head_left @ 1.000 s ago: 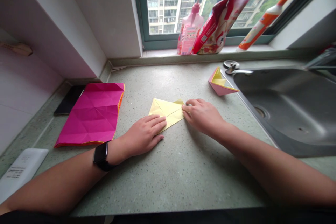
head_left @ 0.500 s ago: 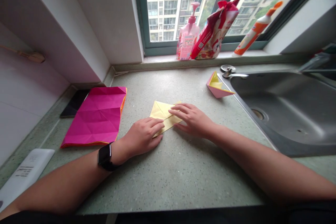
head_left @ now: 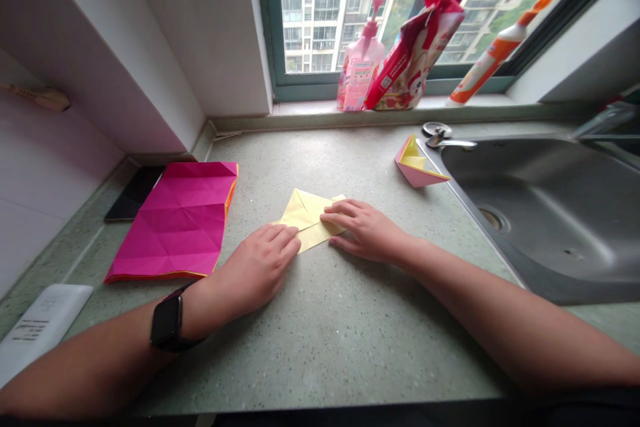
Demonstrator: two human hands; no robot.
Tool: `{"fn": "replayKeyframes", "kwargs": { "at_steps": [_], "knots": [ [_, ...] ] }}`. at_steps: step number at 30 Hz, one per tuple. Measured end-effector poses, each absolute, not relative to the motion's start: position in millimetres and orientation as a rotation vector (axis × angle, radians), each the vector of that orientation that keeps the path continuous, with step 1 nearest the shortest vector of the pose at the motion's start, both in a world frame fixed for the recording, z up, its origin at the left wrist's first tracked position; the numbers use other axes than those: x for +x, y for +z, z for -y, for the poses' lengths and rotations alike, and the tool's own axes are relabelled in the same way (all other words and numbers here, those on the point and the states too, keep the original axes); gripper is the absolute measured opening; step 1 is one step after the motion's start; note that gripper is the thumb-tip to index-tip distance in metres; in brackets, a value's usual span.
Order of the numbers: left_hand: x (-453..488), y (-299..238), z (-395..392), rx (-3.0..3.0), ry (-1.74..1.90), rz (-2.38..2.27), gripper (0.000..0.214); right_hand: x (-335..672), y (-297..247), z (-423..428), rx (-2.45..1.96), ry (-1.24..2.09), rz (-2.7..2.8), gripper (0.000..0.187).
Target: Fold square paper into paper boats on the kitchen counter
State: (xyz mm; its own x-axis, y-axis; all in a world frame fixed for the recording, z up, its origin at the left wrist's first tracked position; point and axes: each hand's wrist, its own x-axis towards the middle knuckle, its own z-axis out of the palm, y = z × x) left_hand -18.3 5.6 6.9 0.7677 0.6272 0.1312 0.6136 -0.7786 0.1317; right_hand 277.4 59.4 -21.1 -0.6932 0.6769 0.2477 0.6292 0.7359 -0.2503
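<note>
At the far left, a white slab (head_left: 45, 321) is lying on the counter (head_left: 320, 333), and beyond it a black slab (head_left: 131, 195) is sticking out from under creased pink sheets (head_left: 175, 223). The left forearm is slanting up from the lower left corner, a watch (head_left: 167, 321) circling its wrist, and the left hand (head_left: 256, 265) is lying palm down, its fingers held close together and curving over the near left part of the yellow paper (head_left: 306, 211); its thumb is hiding underneath, so whether it is pinching cannot be told. The folded paper is resting flat on the counter between the hands. From the lower right the other forearm is reaching in, and the right hand (head_left: 367, 230) is leaning over the paper's right end, palm down, fingers stretched leftward and touching it, thumb standing apart from them near the paper's front edge, pinching nothing. Behind, a pump bottle (head_left: 359, 73) and a red bag (head_left: 417, 57) are standing on the sill; farther right, a paper boat (head_left: 420, 173) is sitting beside the sink (head_left: 570, 207).
</note>
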Motion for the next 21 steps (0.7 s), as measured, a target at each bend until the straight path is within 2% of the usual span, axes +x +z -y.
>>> {"fn": "replayKeyframes", "kwargs": {
  "at_steps": [5,9,15,18,21],
  "knots": [
    [-20,11,-16,2.943,0.317,-1.095,0.019,277,-22,-58,-1.016,0.194,2.616,0.043],
    [-21,15,-20,2.927,0.642,-1.036,0.017,278,-23,-59,-0.996,0.135,2.592,0.047],
    [-20,20,-13,2.779,1.015,-0.947,0.013,283,-20,-62,-0.909,0.031,2.545,0.03],
    [-20,33,-5,2.714,1.101,-0.907,0.023,280,-11,-56,-0.846,-0.03,2.525,0.032],
    [-24,46,7,2.704,1.299,-1.054,0.051,273,4,-45,-0.807,0.037,2.426,0.03]
  ]
}}
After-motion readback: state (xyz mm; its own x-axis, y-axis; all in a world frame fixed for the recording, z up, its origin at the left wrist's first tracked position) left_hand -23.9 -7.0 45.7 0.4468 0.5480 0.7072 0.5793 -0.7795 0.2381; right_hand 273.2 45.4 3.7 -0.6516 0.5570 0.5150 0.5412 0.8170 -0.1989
